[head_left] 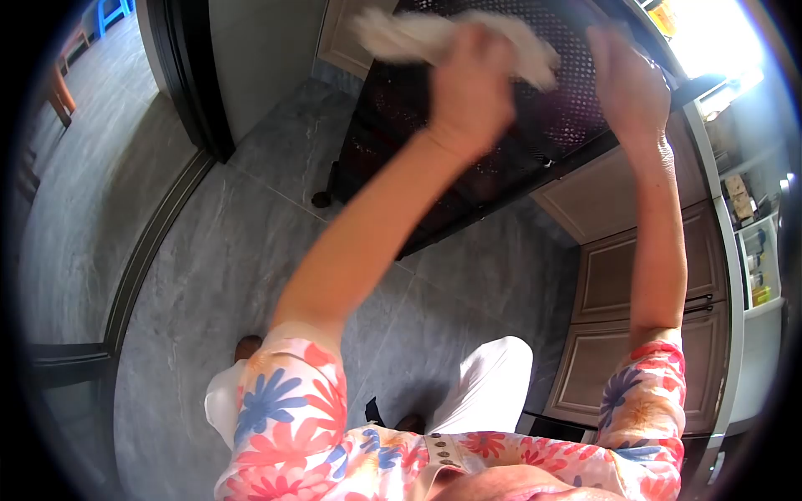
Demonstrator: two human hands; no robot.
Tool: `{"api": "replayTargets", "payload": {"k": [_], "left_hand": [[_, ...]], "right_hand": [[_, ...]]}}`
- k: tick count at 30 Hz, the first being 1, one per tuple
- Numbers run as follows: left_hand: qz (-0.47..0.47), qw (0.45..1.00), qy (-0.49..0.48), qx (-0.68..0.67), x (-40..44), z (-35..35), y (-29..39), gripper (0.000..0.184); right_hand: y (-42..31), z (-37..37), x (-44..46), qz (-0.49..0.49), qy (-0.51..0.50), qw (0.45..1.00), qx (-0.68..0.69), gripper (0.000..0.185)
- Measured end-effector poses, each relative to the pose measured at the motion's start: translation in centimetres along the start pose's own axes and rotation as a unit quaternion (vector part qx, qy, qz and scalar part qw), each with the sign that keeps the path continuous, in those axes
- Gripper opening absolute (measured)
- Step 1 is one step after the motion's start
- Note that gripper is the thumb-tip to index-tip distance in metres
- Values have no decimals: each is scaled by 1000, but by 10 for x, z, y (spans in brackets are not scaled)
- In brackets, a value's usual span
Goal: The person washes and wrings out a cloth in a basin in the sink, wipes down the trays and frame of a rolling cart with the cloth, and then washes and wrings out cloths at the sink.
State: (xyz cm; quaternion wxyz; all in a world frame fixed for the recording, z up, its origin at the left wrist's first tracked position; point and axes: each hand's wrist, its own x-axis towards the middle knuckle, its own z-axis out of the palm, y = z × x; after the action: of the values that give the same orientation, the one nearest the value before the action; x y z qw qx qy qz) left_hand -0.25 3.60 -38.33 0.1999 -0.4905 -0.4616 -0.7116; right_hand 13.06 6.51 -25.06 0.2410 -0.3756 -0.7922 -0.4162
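Observation:
My left hand (pixel 474 88) is closed on a crumpled pale cloth (pixel 393 35), both blurred by motion. The cloth spreads to either side of my fingers over a black perforated cart (pixel 576 88). Its meshed surface lies under the cloth, and a small caster (pixel 322 199) shows at its lower left corner. At the cart's right side, my right hand (pixel 631 83) is curled over the edge, thumb toward the mesh. Some of its fingertips are hidden behind the rim.
Wooden cabinets (pixel 643 267) stand along the right under a counter edge (pixel 718 167). A white rack (pixel 760 263) holds small items there. To the left are a dark door frame (pixel 196 83) and floor track (pixel 159 242). Grey tiles (pixel 242 250) cover the floor; a blue stool (pixel 113 15) stands beyond.

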Motion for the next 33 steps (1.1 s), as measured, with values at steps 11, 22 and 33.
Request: {"api": "replayTargets", "payload": {"k": [11,22,33], "left_hand": [[-246,939,-6,-242,36,-30,-33,25],[-19,973,163,163,52,-46,-69,37],[-47,988,144,-7,-6,12,-32,37]], "right_hand": [[-2,-11,2,-35,27,999,18,31],[-5,-3,1,-22,26,999,21,32],[-2,-1,3,-21,38,999,13,34]]}}
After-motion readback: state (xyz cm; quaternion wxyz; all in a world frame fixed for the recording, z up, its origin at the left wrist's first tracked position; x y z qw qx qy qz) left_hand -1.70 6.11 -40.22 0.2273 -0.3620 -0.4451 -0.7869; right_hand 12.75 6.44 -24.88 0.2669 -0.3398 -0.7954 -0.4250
